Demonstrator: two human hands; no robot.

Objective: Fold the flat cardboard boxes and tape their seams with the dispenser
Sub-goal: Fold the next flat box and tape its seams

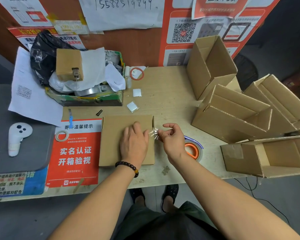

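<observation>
While the left hand (134, 144) lies flat, fingers straight, pressing down on the cardboard box (126, 141) in the middle of the table (170, 101), the right hand (171, 141) is just off the box's right edge, fingers curled, pinching a crumpled strip of clear tape (153, 133). That strip bridges the gap between the two hands, right at the box's edge. Tucked just behind the right wrist sits the tape dispenser (193, 149), orange core showing, resting on the table and partly hidden by the hand. A beaded bracelet (127, 168) rings the left wrist. Over on the right, several folded boxes (232, 115) stand open, crowded together, one more lying on its side near the table's front corner. To the left of the flat box there's a red notice (74, 153) with a small tape ring (61, 135) on it, and further left a white controller (17, 137) on a grey mat. A cluttered green carton (87, 99) sits at the back left.
</observation>
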